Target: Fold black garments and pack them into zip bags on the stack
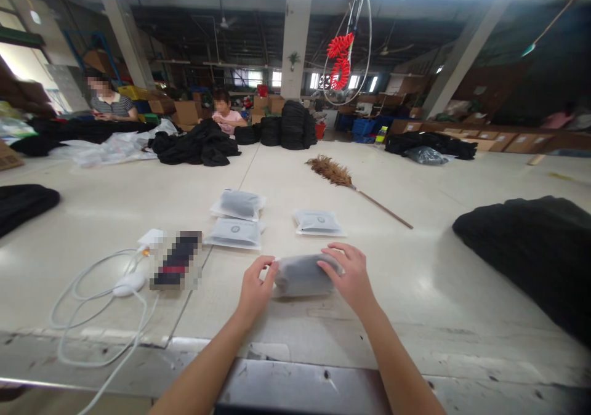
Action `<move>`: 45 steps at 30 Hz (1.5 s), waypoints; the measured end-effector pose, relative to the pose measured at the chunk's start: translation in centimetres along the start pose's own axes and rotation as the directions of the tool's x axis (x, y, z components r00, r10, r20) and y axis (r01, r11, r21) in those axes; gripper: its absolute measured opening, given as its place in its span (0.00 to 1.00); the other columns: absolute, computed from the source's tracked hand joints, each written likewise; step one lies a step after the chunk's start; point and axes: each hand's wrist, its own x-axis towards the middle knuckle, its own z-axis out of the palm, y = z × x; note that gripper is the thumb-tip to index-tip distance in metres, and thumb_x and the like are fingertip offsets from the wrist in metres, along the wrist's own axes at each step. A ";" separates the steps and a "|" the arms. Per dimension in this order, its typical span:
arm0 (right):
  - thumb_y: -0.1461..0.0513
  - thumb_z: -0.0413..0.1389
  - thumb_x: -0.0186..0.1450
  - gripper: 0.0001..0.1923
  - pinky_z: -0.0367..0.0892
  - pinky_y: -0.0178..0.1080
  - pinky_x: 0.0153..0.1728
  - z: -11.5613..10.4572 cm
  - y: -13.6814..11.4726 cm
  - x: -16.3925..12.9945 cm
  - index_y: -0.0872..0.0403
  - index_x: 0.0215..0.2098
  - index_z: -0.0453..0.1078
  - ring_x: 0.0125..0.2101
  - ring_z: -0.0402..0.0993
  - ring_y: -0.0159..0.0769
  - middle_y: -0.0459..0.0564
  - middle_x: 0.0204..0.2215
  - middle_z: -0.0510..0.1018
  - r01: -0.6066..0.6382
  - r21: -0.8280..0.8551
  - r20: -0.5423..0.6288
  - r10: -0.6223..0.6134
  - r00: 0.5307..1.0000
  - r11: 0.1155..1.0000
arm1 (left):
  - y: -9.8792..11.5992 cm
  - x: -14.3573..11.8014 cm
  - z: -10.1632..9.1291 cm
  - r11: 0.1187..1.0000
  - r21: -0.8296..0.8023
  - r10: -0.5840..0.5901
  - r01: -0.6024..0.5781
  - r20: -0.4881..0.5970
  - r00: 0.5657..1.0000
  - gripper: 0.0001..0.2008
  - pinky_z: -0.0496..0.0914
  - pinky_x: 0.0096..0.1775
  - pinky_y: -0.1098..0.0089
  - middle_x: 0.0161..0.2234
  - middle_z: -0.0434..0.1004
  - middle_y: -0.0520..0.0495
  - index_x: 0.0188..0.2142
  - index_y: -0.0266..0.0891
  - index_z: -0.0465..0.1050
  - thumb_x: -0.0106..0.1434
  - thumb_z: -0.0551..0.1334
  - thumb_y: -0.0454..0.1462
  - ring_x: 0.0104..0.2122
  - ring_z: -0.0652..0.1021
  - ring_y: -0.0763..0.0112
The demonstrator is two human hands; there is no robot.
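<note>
Head view only. Two bare hands at near centre, both on one packed bag (302,275), a frosted plastic pouch with dark cloth inside, lying flat on pale table (415,267) just past near edge. Left hand (255,289) at bag's left end, fingers curled, thumb and fingertips pinching the edge, closed on it. Right hand (353,274) laid over bag's right end, fingers spread and bent, pressing down on top; wrapped grip or plain press, cannot tell. Three more packed bags farther out: one dark-filled (239,204) and one label-up (234,233) left of centre, touching or overlapping, and one flatter bag (317,222) right of those, apart. Total four bags counted. Left of hands: one blurred dark rectangular object (178,260), one white charger block (150,238), one white cable (92,316) looping toward near-left edge. One feather duster (344,181) right of centre, brown head far, thin handle running near-right. Dark garment piles: one big pile (535,249) at right, one (23,202) at left edge, one heap (196,144) far centre-left, one stacked group of folded bundles (286,128) far centre, one low pile (429,144) far right. Clear plastic sheeting (106,150) crumpled far left. Two other persons seated at far side: one in striped top (111,104), one in pink top (227,116). One red coiled hose (340,61) hanging from above, centre-right.
</note>
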 end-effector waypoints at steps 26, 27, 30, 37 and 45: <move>0.62 0.47 0.72 0.10 0.65 0.41 0.40 -5.0 1.9 0.2 0.52 0.37 0.69 0.36 0.73 0.36 0.52 0.41 0.74 0.164 -0.252 0.327 -0.076 0.942 0.954 | -0.1 0.4 -0.8 0.989 -0.121 0.076 -0.084 -0.068 0.995 0.11 0.68 0.46 0.67 0.39 0.78 0.45 0.40 0.40 0.72 0.71 0.54 0.42 0.41 0.77 0.67; 0.62 0.47 0.73 0.10 0.66 0.41 0.40 -5.2 2.3 -0.1 0.53 0.37 0.69 0.36 0.73 0.37 0.53 0.42 0.74 0.150 -0.257 0.318 -0.063 0.946 0.955 | -0.1 0.2 -0.5 0.987 -0.137 0.075 -0.079 -0.034 0.997 0.12 0.68 0.47 0.66 0.41 0.78 0.45 0.42 0.40 0.72 0.71 0.54 0.42 0.43 0.77 0.66; 0.60 0.48 0.72 0.10 0.65 0.45 0.44 -5.1 1.8 -0.7 0.53 0.42 0.70 0.43 0.73 0.42 0.56 0.44 0.74 0.145 -0.296 0.259 -0.067 0.964 0.944 | -0.3 -0.4 0.2 0.988 -0.156 0.012 -0.007 0.031 0.999 0.13 0.68 0.46 0.66 0.41 0.77 0.44 0.44 0.40 0.69 0.72 0.51 0.44 0.42 0.76 0.66; 0.63 0.49 0.72 0.10 0.58 0.46 0.50 -2.1 -4.0 0.2 0.51 0.42 0.73 0.43 0.70 0.41 0.53 0.41 0.78 0.324 -0.264 0.227 -0.268 0.936 0.908 | -0.7 -1.0 0.7 0.979 -0.185 -0.034 0.082 0.250 0.968 0.19 0.69 0.45 0.65 0.43 0.76 0.44 0.53 0.40 0.62 0.70 0.54 0.49 0.41 0.77 0.65; 0.65 0.44 0.74 0.16 0.57 0.41 0.42 0.1 -5.0 1.2 0.52 0.37 0.73 0.32 0.73 0.34 0.48 0.32 0.81 0.235 -0.145 0.372 -0.167 0.913 0.961 | -0.7 -0.6 0.9 0.977 -0.200 0.030 0.075 0.476 0.879 0.32 0.67 0.54 0.60 0.54 0.73 0.41 0.57 0.40 0.65 0.56 0.71 0.43 0.52 0.75 0.58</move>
